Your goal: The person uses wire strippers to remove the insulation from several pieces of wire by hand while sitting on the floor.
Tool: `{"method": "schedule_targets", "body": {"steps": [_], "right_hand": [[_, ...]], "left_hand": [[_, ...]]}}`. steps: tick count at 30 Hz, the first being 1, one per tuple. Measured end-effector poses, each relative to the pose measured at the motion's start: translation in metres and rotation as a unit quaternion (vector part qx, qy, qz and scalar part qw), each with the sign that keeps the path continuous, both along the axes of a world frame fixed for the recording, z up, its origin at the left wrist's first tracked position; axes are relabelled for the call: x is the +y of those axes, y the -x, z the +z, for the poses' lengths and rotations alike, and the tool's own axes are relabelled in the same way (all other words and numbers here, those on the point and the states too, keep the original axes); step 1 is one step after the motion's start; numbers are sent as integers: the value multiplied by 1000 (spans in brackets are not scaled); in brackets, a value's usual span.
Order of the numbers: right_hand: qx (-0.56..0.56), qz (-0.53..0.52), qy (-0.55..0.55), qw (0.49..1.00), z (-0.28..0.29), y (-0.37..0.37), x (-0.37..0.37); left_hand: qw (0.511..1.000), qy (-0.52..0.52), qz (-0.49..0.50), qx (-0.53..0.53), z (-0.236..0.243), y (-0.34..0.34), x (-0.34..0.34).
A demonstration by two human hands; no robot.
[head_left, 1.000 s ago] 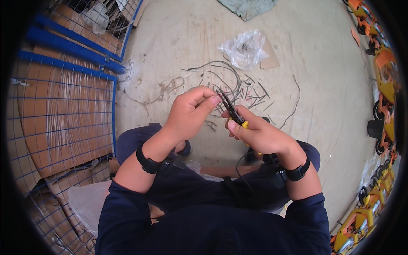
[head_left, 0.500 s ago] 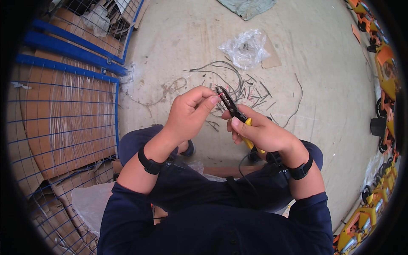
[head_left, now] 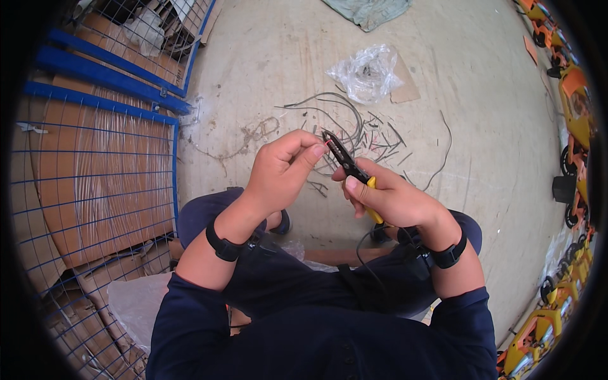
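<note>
The left hand (head_left: 282,168) pinches a thin red wire (head_left: 327,143), seemingly to steady it against the wire strippers (head_left: 345,159); the right hand (head_left: 396,197) clasps their yellow handles (head_left: 372,183), probably for leverage. Both are held above the floor (head_left: 494,158), near scattered wire offcuts (head_left: 396,134).

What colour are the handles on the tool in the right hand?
Yellow handles, partly covered by the right hand; the head view shows them best.
</note>
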State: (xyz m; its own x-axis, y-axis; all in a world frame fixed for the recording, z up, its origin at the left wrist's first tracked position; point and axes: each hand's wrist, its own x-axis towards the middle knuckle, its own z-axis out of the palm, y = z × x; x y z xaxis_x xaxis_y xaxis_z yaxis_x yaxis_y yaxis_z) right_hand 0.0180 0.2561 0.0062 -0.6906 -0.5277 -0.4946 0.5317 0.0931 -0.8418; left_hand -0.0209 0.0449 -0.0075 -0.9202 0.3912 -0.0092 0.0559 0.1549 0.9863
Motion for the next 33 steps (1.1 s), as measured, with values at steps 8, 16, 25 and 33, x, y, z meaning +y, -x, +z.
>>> {"method": "schedule_targets", "body": {"steps": [8, 16, 25, 33], "right_hand": [[171, -21, -124, 977, -7, -4, -8], [356, -32, -256, 898, -6, -7, -11], [325, -49, -231, 916, 1, 2, -9], [304, -303, -393, 813, -19, 40, 55]], "left_hand": [[999, 1, -9, -31, 1, -1, 1], [999, -13, -8, -47, 1, 2, 1], [956, -166, 28, -241, 12, 1, 1], [953, -160, 45, -252, 13, -8, -11]]}}
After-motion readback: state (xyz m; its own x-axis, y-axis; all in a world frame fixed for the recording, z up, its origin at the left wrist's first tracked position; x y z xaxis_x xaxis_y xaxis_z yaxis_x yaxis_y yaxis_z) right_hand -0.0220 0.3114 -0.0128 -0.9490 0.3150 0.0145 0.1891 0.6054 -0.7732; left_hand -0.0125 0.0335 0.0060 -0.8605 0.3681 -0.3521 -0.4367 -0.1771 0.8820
